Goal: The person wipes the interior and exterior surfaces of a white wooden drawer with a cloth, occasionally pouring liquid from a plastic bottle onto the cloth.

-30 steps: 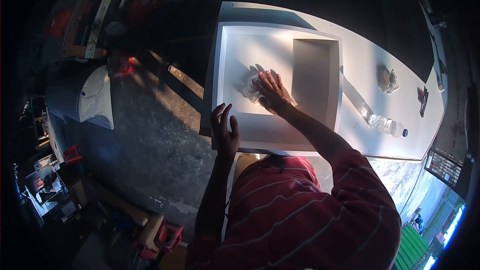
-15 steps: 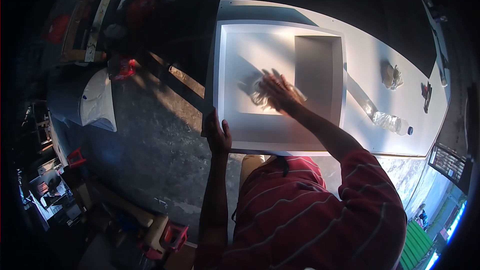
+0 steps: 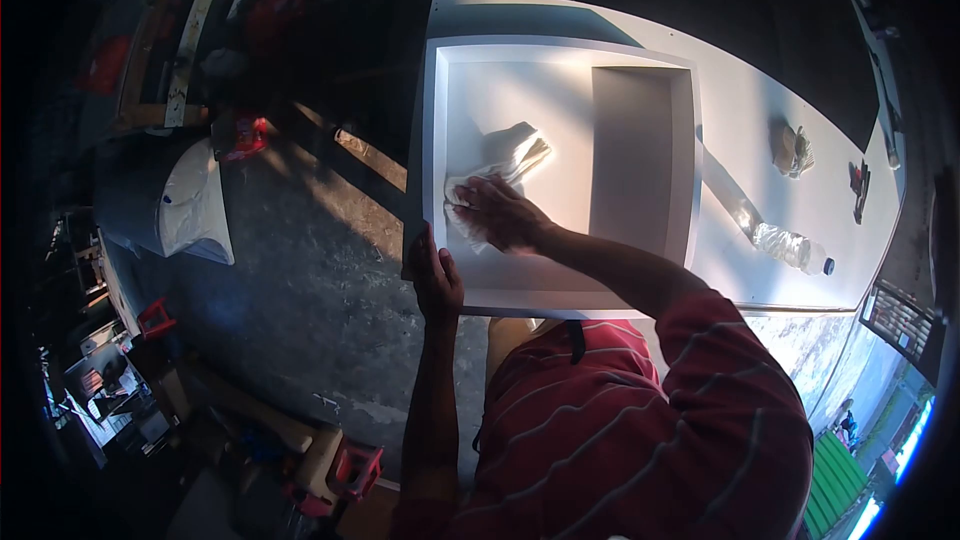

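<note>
A shallow white box [image 3: 645,302] with raised sides lies on a white tabletop [image 3: 745,120]. My right hand [image 3: 503,215] presses a crumpled white cloth [image 3: 525,158] against the inside floor of the box, close to its left wall. Part of the cloth sticks out beyond the fingers toward the upper right. My left hand [image 3: 436,275] grips the lower left edge of the box from outside, with the thumb near the rim.
On the tabletop to the right are a clear plastic bottle [image 3: 793,248], a crumpled bundle [image 3: 792,151] and a small dark red tool [image 3: 858,190]. Red stools [image 3: 355,470] and a curved grey object [image 3: 190,202] stand on the floor at left.
My right hand has moved left and slightly down with the cloth, from the middle of the box toward its left wall. My left hand keeps its place on the edge.
</note>
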A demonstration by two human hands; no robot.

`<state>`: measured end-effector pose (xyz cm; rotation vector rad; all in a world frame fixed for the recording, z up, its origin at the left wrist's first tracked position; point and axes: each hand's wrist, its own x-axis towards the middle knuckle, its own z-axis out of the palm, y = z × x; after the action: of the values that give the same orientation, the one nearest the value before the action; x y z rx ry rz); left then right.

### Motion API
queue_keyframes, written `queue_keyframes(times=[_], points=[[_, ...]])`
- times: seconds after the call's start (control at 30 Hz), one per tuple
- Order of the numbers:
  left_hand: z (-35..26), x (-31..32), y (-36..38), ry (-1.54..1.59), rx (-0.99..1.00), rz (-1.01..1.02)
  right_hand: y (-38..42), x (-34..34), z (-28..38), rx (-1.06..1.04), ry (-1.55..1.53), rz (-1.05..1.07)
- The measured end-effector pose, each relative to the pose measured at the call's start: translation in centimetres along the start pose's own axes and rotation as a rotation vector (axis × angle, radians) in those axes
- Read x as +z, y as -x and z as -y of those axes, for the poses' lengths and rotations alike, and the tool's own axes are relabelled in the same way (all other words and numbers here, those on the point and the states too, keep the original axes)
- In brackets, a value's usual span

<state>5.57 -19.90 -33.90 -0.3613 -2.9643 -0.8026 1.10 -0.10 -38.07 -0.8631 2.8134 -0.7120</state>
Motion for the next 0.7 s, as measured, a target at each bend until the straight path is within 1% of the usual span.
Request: queue_keyframes(times=[0.03, 0.07, 0.1, 0.13, 0.17, 0.2, 0.23, 0.3, 0.37, 0.4, 0.43, 0.5, 0.53, 0.57, 0.63, 0.67, 0.7], points=[[-0.1, 0.0, 0.1, -0.030, -0.018, 0.002, 1.2, -0.3, -1.0, -0.048, 0.033, 0.078], [-0.2, -0.1, 0.2, -0.029, -0.026, -0.002, 2.3, -0.5, -3.5, -0.027, 0.042, -0.026], [-0.3, 0.0, 0.0, -0.012, -0.011, -0.010, 2.1, -2.3, -5.7, 0.081, 0.195, -0.039], [-0.4, -0.1, 0.0, 0.002, 0.003, -0.015, 1.9, -3.4, -8.1, 0.235, 0.293, -0.204], [-0.3, -0.1, 0.2, -0.001, -0.004, -0.020, 1.6, -4.2, -11.1, 0.330, 0.196, -0.442], [-0.3, 0.0, 0.2, -0.009, -0.001, -0.019, 1.2, -4.3, -14.2, 0.505, 0.320, -0.584], [-0.2, 0.2, 0.2, -0.018, 0.003, -0.020, 0.4, -4.6, -14.6, 0.633, 0.271, -0.583], [0.1, 0.0, 0.3, -0.019, -0.003, -0.007, -0.5, -3.6, -12.4, 0.600, 0.081, -0.427], [0.2, 0.1, 0.2, -0.015, -0.010, -0.007, -1.1, -1.5, -8.4, 0.226, 0.073, -0.446], [0.2, 0.1, 0.2, 0.037, -0.026, -0.011, -2.1, -1.2, -6.3, 0.147, -0.269, -0.503], [0.3, 0.1, 0.1, 0.089, -0.040, -0.017, -2.8, -2.9, -3.2, 0.521, -0.672, -0.242], [0.4, 0.1, 0.1, 0.098, -0.037, -0.046, -4.6, -3.0, -1.6, 0.640, -0.916, -0.376], [0.4, 0.1, 0.1, 0.110, -0.028, -0.064, -4.8, -4.0, -1.2, 0.621, -1.088, -0.368], [0.4, 0.1, 0.2, 0.111, -0.033, -0.066, -4.6, -4.4, -1.0, 0.619, -1.086, -0.362], [0.4, 0.1, 0.2, 0.112, -0.021, -0.061, -3.8, -5.2, -2.2, 0.379, -1.826, -0.274], [0.4, 0.2, 0.0, 0.115, -0.020, -0.065, -3.5, -4.9, -3.8, 0.327, -1.659, -0.277], [0.5, 0.4, 0.0, 0.135, -0.022, -0.069, -3.8, -5.7, -5.6, 0.635, -1.131, -0.136]])
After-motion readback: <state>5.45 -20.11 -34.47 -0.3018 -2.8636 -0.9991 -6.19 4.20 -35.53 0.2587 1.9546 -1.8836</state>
